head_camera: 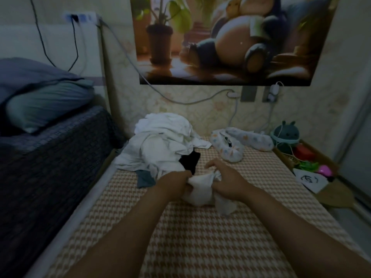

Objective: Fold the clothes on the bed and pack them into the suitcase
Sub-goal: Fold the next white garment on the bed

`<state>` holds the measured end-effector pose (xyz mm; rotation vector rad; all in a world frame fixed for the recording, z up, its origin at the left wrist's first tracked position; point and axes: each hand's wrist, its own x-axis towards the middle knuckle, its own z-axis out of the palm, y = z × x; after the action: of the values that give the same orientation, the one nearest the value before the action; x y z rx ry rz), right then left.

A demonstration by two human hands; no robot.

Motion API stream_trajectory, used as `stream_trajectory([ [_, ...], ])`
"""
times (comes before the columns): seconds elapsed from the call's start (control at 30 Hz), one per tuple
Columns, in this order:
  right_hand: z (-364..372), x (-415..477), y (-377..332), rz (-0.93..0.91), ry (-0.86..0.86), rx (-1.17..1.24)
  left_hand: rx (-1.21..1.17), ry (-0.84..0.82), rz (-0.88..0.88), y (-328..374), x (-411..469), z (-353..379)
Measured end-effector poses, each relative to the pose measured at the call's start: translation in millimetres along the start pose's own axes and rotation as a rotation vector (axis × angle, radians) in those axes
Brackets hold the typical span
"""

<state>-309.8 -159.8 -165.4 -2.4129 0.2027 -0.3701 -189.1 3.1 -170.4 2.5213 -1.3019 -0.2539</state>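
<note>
A small white garment (202, 189) lies bunched on the houndstooth bed cover (200, 237) in the middle of the view. My left hand (178, 181) grips its left end. My right hand (224, 177) grips its right end, and a loose flap hangs below that hand. Behind them, at the back left of the bed, sits a heap of white clothes (164, 145) with a black piece (190, 160) and a grey-blue piece (145, 178) at its near edge. No suitcase is in view.
A patterned white cloth item (241, 145) lies at the back right. A cardboard box (313, 169) with a teal plush toy (286, 135) and small things stands at the right edge. A dark bed with a pillow (46, 105) is on the left. Cables hang on the wall.
</note>
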Motion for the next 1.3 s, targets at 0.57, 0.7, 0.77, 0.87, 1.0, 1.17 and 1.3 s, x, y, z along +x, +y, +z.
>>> stream_trajectory([
  [0.57,18.7,-30.8,-23.9,0.111,-0.447,-0.352,0.247,-0.093,-0.189,-52.4,-96.1,3.6],
  [0.7,5.8,-12.8,-13.7,-0.03,0.298,-0.374,0.193,0.309,-0.229,-61.6,-97.1,-17.7],
  [0.77,-0.7,-11.1,-8.3,-0.02,0.375,-0.479,0.027,0.616,-0.255,-58.7,-103.5,-29.1],
  [0.87,5.8,-15.0,-9.7,0.0,0.238,-0.636,-0.283,0.674,-0.134,-58.7,-118.3,-47.7],
  [1.0,27.4,-16.8,-37.0,-0.028,0.298,-0.291,-0.312,-0.3,-0.25,-52.3,-143.9,-52.2],
  [1.17,54.1,-14.8,-68.0,-0.009,-0.118,-0.149,-0.398,-0.475,-0.265,-64.6,-163.0,-30.9],
  [1.3,77.0,-20.8,-69.4,0.051,-0.403,-0.301,-0.059,0.092,-0.143,-88.3,-151.0,-22.0],
])
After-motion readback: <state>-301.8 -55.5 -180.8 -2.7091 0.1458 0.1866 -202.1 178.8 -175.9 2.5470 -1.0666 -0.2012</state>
